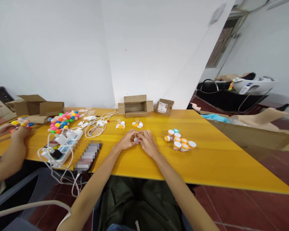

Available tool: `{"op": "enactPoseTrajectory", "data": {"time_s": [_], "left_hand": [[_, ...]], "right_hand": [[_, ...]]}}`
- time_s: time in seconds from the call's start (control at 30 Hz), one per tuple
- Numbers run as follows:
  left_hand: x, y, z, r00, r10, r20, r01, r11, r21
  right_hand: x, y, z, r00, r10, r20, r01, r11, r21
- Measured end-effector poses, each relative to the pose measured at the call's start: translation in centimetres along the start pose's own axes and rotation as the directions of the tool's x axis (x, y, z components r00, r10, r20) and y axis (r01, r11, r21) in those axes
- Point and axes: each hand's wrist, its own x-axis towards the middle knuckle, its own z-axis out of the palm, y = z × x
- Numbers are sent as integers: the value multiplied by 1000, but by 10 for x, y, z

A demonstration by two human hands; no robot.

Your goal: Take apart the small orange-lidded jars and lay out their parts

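Observation:
My left hand [128, 140] and my right hand [147, 143] meet over the middle of the table, fingers curled around a small clear container [135, 139]. Fingers cover most of it, so its details are hard to make out. To the right of my right hand stands a group of small clear jars [177, 145] with white, orange and teal lids; one jar lies on its side. Beyond my hands sit two little clusters of white and orange pieces, the left pieces [120, 126] and the right pieces [136, 124], each with a clear cup.
At the back are an open cardboard box [135, 107] and a smaller box [163, 106]. A power strip [68, 147], white cables and a phone [88, 157] lie left. Farther left, a co-worker's hands [20, 131] handle colourful balls near a ball pile [62, 122].

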Motion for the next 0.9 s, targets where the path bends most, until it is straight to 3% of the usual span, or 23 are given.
{"op": "enactPoseTrajectory", "data": {"time_s": [0.37,0.73,0.9], "left_hand": [[0,2,-1,1000,13,-1,-13,999,46],[0,2,2,1000,-1,-12,1,999,42],[-1,2,3,1000,24,1,-24,1000,18]], "right_hand": [[-1,3,2,991,83,-108,-86,996,-28],[-2,2,2,995,66,-76,-72,995,-70],[0,-6,-4,999,4,-53,-5,1000,-25]]}}
